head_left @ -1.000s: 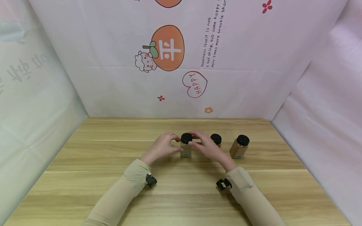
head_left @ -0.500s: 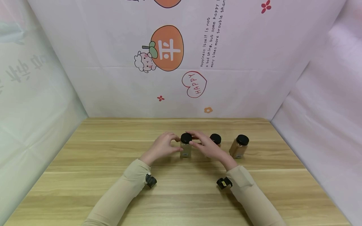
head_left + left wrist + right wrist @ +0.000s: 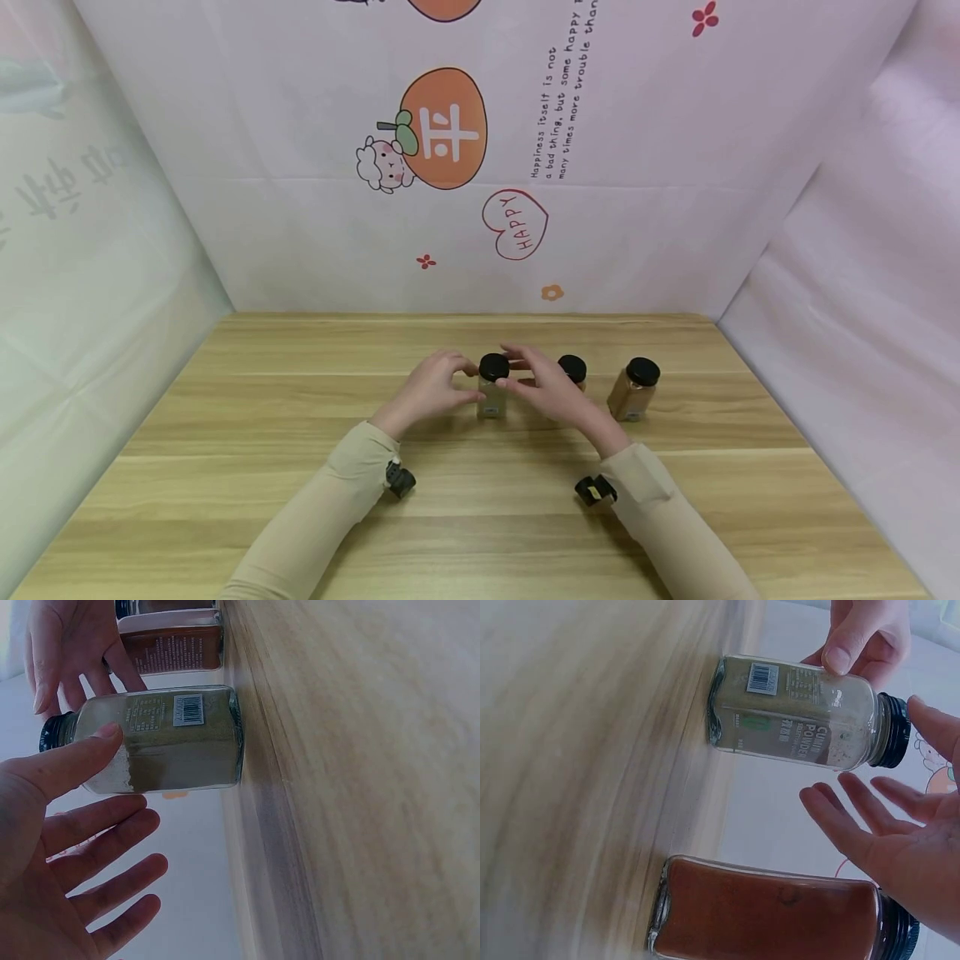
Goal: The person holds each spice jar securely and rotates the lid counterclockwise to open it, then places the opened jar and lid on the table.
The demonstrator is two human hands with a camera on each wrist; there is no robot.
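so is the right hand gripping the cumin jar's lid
No: in the right wrist view the right hand is open beside the cumin jar, fingers clear of its black lid.

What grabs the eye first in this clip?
Both hands close on the leftmost of three black-lidded spice jars, a cumin powder jar standing mid-table: the left hand touches its side with the thumb, the right hand hovers open by the lid. Behind hangs a white backdrop with an orange cartoon fruit.

I see my right hand has lifted its fingers off the black lid of the cumin jar; they now hover spread beside it. The wrist has drawn slightly back.
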